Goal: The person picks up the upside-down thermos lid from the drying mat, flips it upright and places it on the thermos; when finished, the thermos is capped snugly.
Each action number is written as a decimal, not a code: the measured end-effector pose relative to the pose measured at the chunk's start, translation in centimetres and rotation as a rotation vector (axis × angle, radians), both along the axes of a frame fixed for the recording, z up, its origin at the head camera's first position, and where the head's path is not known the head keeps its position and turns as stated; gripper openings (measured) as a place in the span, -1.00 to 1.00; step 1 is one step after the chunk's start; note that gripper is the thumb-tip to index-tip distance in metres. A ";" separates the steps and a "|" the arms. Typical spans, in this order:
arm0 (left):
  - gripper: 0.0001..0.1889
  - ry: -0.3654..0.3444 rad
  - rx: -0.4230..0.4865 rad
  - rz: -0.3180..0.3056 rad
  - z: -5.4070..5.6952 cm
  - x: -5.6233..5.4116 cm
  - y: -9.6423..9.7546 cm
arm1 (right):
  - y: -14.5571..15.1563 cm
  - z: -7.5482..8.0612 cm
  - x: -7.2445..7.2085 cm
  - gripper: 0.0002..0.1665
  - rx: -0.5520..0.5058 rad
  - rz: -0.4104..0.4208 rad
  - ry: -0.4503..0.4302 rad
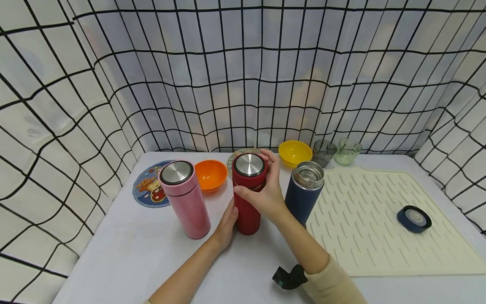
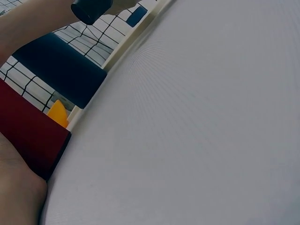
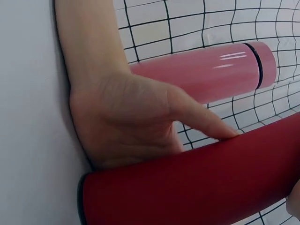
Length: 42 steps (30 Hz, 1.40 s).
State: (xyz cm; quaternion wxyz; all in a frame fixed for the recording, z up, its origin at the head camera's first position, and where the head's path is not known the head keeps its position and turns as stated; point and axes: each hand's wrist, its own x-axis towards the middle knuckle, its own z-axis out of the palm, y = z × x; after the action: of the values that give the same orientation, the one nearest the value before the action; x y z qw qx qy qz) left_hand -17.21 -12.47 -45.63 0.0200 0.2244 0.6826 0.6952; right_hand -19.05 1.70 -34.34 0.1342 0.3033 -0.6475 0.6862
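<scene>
A red thermos flask [image 1: 248,223] with a steel-topped lid [image 1: 249,165] stands upright on the white table. My left hand [image 1: 226,223] holds its lower body from the left, and the right wrist view shows the thumb [image 3: 206,119] lying along the red wall. Higher up, my right hand [image 1: 271,196] grips the lid area, thumb on the near side and fingers round the far right. Just right of it is a navy flask [image 1: 303,198] with its steel mouth uncovered. To the left stands a pink flask [image 1: 190,209] with its lid on.
A navy lid [image 1: 414,219] lies on the cream ribbed mat [image 1: 364,245]. Behind are an orange bowl [image 1: 210,176], a yellow bowl [image 1: 295,153], a grey glass [image 1: 324,153] and a green glass [image 1: 347,151]. A round blue mat [image 1: 146,196] lies left. Black netting [image 1: 262,80] encloses the table.
</scene>
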 end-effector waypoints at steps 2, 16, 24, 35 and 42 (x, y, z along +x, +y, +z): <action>-0.35 0.011 0.005 -0.002 0.0 0.0 0.1 | 0.1 0.1 0.1 -0.03 0.029 0.004 -0.006; -0.41 0.041 0.009 -0.012 -0.3 -0.3 0.0 | 0.7 1.0 0.3 -0.26 0.032 0.091 -0.065; -0.35 0.032 0.024 -0.026 -0.3 -0.4 0.2 | 0.4 0.7 0.3 -0.03 -0.078 0.054 -0.086; -0.35 0.056 0.025 -0.026 -0.3 -0.4 0.2 | 0.9 0.9 0.2 -0.12 -0.035 0.096 -0.070; -0.35 0.055 0.024 -0.016 -0.3 -0.3 0.3 | 1.2 1.0 -0.1 -0.28 0.004 0.156 -0.049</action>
State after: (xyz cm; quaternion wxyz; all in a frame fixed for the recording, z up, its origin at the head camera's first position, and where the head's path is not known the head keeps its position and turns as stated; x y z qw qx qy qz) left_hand -17.53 -12.21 -45.96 0.0043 0.2491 0.6725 0.6969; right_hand -19.19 2.92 -33.35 0.0641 0.3361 -0.6263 0.7005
